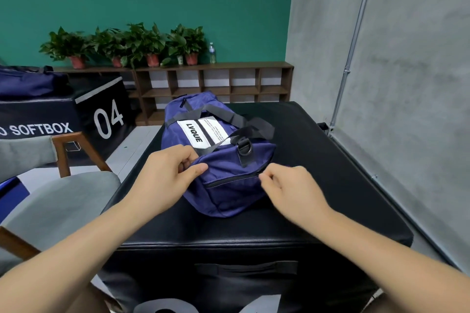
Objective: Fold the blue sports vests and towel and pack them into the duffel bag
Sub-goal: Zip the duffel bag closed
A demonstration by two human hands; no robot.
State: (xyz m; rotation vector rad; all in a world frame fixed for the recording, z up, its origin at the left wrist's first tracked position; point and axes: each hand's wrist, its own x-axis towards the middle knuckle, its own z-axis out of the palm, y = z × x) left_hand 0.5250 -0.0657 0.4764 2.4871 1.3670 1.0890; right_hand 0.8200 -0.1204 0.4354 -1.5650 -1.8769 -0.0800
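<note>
On the black tabletop (330, 160), my left hand (165, 173) pinched cloth on the duffel bag (229, 198); my right hand (292, 190) pinched its zip (234, 179). I feared bunched cloth could jam it.

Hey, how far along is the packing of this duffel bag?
No vests or towel in view, so possibly packed already; unconfirmed. In hand: left hand pinches the duffel bag by its end fabric, right hand pinches at the end zipper. Left: finishing that zipper, if anything.

Duffel bag (229, 185) matt cloth; box (318, 185) glossy leatherette.
</note>
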